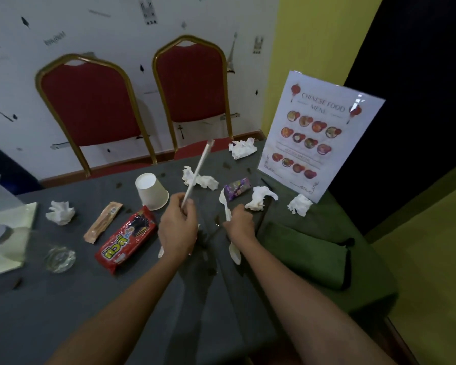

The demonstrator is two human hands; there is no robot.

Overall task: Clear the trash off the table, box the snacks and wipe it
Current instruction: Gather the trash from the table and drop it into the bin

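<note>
My left hand grips a long white paper-wrapped straw that slants up and away over the grey table. My right hand holds a white plastic spoon with its bowl pointing up; a second white spoon shows below the wrist. Crumpled white tissues lie at the left, centre, far edge and right. A paper cup stands upside down. Snacks: a red packet, a tan bar, a purple wrapper.
A green folded cloth lies at the right. A standing menu card is at the far right. A glass ashtray and a white tray with a clear jar sit at the left. Two red chairs stand behind the table.
</note>
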